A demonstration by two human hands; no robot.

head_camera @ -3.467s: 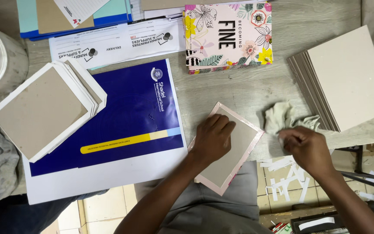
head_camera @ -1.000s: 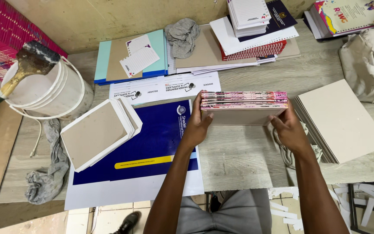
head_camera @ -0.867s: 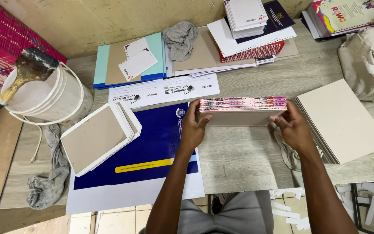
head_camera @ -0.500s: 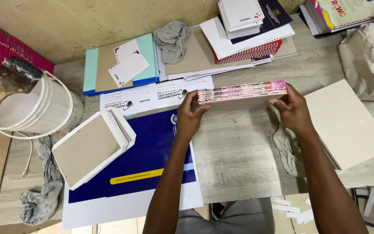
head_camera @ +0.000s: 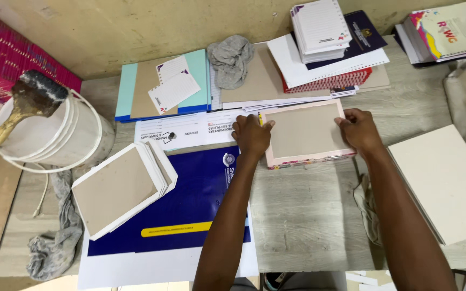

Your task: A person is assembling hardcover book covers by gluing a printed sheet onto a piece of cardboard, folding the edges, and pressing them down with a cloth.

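Both hands hold one stack of boards (head_camera: pixel 306 132). It has a brown cardboard face with a thin pink edge, and it lies flat on the wooden worktop (head_camera: pixel 303 215), near the middle, a bit toward 12 o'clock.

The left hand (head_camera: pixel 252 134) is at the stack's 9 o'clock side. Its fingers (head_camera: pixel 266 124) curl over the edge and grip the stack. The right hand (head_camera: pixel 360 129) is at the 3 o'clock side. Its fingers (head_camera: pixel 343 121) also bend over the edge and grip it.

At 9 o'clock from the stack lies a big blue and white poster sheet (head_camera: pixel 190 205). On top of that sheet, farther toward 9 o'clock, sits a fanned pile of white-edged boards (head_camera: pixel 120 188). Past it is a white bucket (head_camera: pixel 55 134) with a wide brush (head_camera: pixel 25 105) resting across its rim.

At 12 o'clock from the stack are a grey rag (head_camera: pixel 230 59), some notepads (head_camera: pixel 322 27) and loose papers (head_camera: pixel 297 64). A teal folder (head_camera: pixel 163 86) lies at about 11 o'clock.

At 4 o'clock from the stack is a pile of plain pale boards (head_camera: pixel 443 180). Another grey cloth (head_camera: pixel 55 242) hangs near the worktop's edge at 8 o'clock.
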